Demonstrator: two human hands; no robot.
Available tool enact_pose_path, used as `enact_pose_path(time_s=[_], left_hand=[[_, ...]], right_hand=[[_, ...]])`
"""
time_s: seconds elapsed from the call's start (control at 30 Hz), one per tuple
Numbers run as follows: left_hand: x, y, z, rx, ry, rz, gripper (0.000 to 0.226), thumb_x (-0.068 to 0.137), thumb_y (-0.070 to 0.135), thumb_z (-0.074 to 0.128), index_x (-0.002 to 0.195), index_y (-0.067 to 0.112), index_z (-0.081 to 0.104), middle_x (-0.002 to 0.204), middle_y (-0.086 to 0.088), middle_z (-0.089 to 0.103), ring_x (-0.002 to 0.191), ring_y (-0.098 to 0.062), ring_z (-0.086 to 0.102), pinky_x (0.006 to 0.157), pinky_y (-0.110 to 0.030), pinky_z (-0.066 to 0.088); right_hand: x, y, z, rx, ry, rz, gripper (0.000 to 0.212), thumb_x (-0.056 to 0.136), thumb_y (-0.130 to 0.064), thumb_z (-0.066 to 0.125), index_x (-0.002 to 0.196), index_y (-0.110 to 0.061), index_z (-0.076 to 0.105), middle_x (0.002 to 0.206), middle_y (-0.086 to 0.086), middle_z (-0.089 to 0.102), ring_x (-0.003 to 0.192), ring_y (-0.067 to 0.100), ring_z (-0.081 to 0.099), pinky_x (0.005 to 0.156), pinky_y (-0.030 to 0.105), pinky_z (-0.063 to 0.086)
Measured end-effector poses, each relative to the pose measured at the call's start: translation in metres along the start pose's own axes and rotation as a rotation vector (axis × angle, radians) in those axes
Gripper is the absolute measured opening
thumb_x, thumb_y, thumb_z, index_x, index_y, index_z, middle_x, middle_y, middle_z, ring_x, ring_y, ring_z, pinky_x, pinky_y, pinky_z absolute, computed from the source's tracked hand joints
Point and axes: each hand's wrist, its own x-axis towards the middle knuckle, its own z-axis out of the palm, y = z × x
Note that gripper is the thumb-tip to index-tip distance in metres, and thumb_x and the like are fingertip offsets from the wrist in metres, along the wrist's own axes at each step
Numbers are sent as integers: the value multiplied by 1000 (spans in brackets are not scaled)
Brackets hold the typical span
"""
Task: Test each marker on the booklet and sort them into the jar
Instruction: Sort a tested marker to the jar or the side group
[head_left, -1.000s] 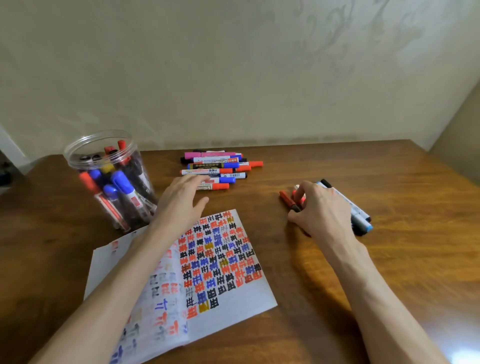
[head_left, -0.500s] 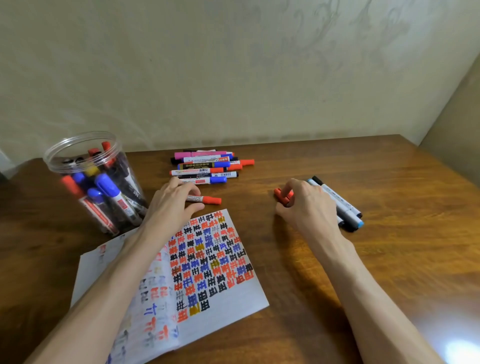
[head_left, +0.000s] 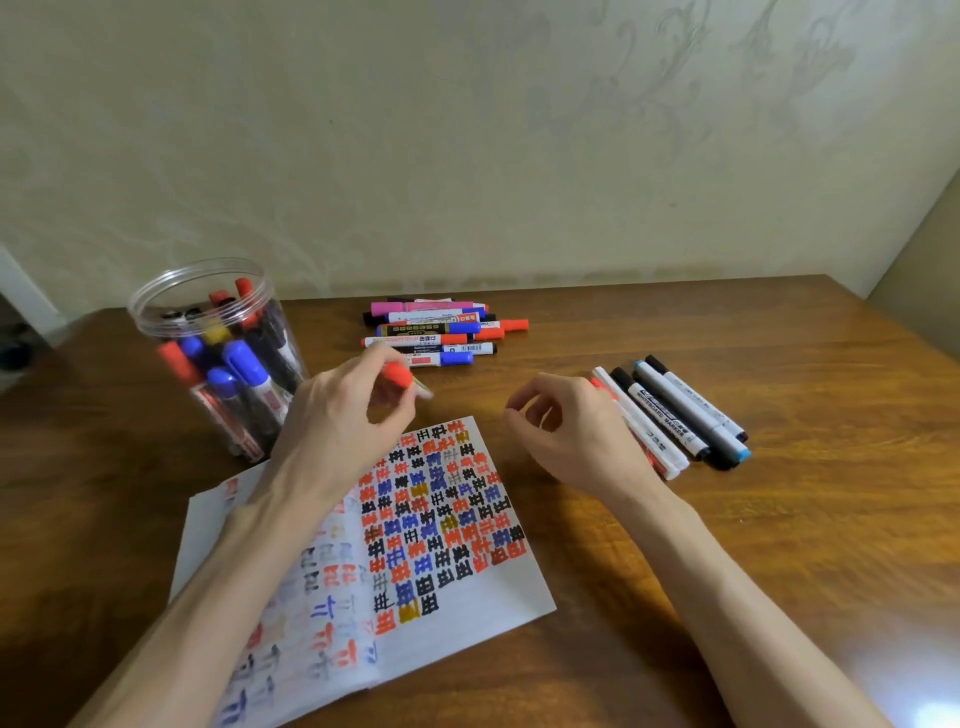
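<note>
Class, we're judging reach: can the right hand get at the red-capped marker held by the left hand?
Probably yes: the right hand, holding nothing, hovers near the left hand, whose grip shows the red-capped marker; nothing stands between.

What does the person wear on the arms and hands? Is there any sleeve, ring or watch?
Nothing worn is visible. The left hand and right hand show no glove or ring. No watch or band is on either wrist. Both forearms are bare to the frame edge, without sleeves.

The left hand's (head_left: 337, 415) fingers (head_left: 370, 361) hide most of the blurred red-capped marker (head_left: 399, 375).
</note>
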Motion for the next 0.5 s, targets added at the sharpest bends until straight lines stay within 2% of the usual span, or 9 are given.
enact_pose_path(time_s=[0.07, 0.13, 0.2, 0.3, 0.4, 0.5], left_hand=[[-8, 6, -8, -127, 48, -124, 19, 88, 23, 77, 104, 22, 66, 90, 17, 67, 73, 1, 66, 63, -6, 47], [-16, 12, -13, -366, 46, -293, 17, 87, 21, 80, 102, 23, 70, 91, 13, 73, 84, 0, 71, 70, -9, 54], [-22, 18, -17, -559, -8, -415, 18, 87, 20, 81, 103, 22, 72, 87, 5, 78, 83, -5, 76, 75, -14, 58], [-32, 21, -18, -607, -100, -443, 20, 87, 26, 81, 105, 25, 73, 89, 8, 79, 86, -6, 76, 77, -20, 60], [-40, 20, -17, -593, -209, -412, 24, 82, 34, 82, 104, 31, 74, 94, 17, 78, 91, -2, 75, 79, -20, 58], [-49, 16, -18, -487, -221, -344, 28, 78, 46, 74, 106, 42, 73, 96, 26, 76, 96, 5, 71, 82, -16, 58]], right_hand=[[-2, -5, 5, 82, -60, -18, 19, 98, -38, 70, 108, -23, 75, 92, -12, 72, 80, 4, 68, 61, 15, 55], [-6, -11, 10, 172, -144, -28, 27, 99, -43, 68, 112, -20, 77, 95, -9, 75, 82, 5, 71, 65, 18, 59], [-12, -19, 15, 287, -224, -5, 35, 99, -50, 65, 116, -22, 77, 96, -8, 78, 82, 3, 73, 69, 22, 62], [-22, -31, 25, 538, -291, 100, 39, 96, -57, 63, 114, -25, 78, 87, -9, 77, 71, 1, 69, 66, 17, 53], [-28, -37, 34, 771, -293, 178, 45, 95, -58, 64, 99, -15, 78, 77, -3, 71, 70, 7, 62, 71, 24, 50], [-32, -39, 36, 816, -230, 165, 47, 97, -53, 64, 97, -8, 78, 76, 1, 72, 68, 9, 62, 68, 21, 50]])
